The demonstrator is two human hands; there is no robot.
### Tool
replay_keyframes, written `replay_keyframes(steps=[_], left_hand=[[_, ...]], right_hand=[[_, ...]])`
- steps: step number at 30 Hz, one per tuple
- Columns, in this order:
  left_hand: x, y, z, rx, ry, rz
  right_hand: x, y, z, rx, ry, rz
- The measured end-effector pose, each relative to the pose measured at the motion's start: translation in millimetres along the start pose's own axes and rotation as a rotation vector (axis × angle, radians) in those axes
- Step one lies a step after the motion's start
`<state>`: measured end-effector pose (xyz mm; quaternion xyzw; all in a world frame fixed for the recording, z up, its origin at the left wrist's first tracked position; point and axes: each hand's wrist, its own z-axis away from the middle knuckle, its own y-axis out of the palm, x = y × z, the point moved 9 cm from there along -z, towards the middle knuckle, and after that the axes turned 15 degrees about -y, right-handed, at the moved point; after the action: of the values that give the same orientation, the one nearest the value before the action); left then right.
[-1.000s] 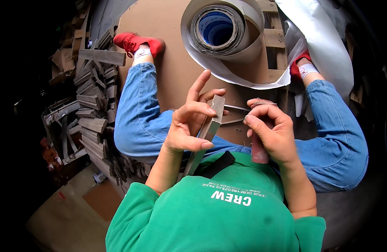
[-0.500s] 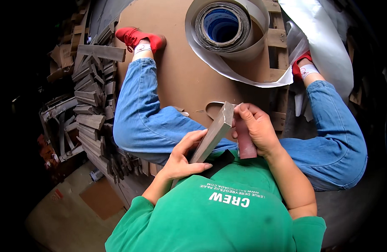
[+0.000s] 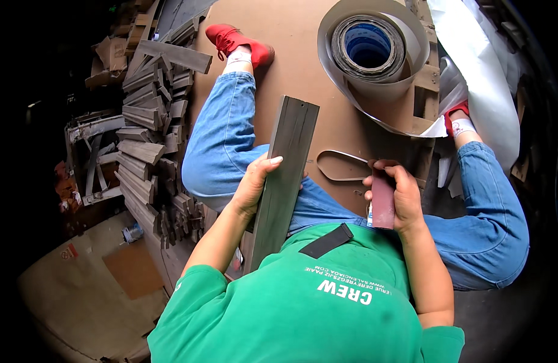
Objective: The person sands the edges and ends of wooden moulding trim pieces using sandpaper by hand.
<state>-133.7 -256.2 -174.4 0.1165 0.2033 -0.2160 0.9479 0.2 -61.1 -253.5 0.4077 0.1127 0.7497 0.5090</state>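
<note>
My left hand [image 3: 253, 184] is wrapped round a long grey-brown wooden moulding [image 3: 289, 151], thumb on its upper face. The moulding stands lengthwise before me, its far end over the cardboard and its near end against my shirt. Off to the right and apart from the moulding, my right hand [image 3: 407, 202] grips a dark red sandpaper strip [image 3: 383, 206], fingers bent behind it; a bit of white and blue shows along its left edge. Beyond that hand a thin looped strip [image 3: 333, 176] lies on the cardboard. A short black strip [image 3: 326, 241] rests on my green shirt.
Brown cardboard sheet [image 3: 254, 109] spreads between my legs. A big roll of pale sheeting [image 3: 385, 91] sits far right, beside a wooden pallet [image 3: 428, 78] and white sheeting [image 3: 472, 54]. Many wooden offcuts [image 3: 143, 154] are piled at left. A clear bottle [image 3: 132, 233] lies lower left.
The moulding has swung from a slant pointing right to a nearly straight-ahead pose, with its broad face up. My right hand has moved right with the sandpaper, away from the moulding's end.
</note>
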Motion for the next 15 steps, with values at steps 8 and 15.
replay_keyframes(steps=[8,15], left_hand=[[0.2,0.3,0.9,0.012,0.039,-0.003],[4.6,-6.6,5.0,-0.007,-0.044,-0.11]], right_hand=[[-3.1,6.1,1.4,0.12,0.017,0.085],[-7.3,15.7,2.2,0.216,-0.008,0.257]])
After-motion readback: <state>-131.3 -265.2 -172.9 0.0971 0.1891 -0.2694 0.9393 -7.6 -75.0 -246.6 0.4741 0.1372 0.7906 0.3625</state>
